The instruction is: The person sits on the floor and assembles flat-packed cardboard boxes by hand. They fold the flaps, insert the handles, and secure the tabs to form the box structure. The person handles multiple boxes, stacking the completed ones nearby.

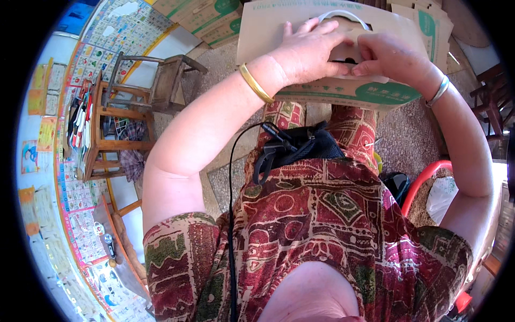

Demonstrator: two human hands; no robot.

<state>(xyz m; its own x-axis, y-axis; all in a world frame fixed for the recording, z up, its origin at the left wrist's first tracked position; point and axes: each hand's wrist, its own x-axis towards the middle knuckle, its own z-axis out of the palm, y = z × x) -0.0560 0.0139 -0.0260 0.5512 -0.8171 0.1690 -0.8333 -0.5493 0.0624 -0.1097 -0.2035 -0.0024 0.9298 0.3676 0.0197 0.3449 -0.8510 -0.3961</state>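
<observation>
Evidently the largest thing is the person's loose red, green and cream patterned garment (pixel 300 231), spread across the near middle of the scene. Beyond it, the light-brown cardboard box (pixel 263 35) with green printing is at the far middle, over or just past the knees; what bears its weight is hidden. Placed there, it seems to sit within easy reach of both bent arms, its flat upper face turned to the hands. Far left, the weathered wooden chair (pixel 169 83) stands well apart, leaving room for the elbows. The soft black fabric pouch (pixel 314 146) lies over the lap, nearer than the box and clear of the work.

On the upper face, the left hand (pixel 314 51) lies with its fingers extended and slightly apart, probably steadying the panel. The right hand (pixel 391 56) has its fingers curled together, thumb pointing toward the left thumb; whether they pinch anything I cannot tell. Between them is the dark cut opening (pixel 344 52), with the thin, curved white strip (pixel 351 15) arching just beyond, perhaps the handle.
</observation>
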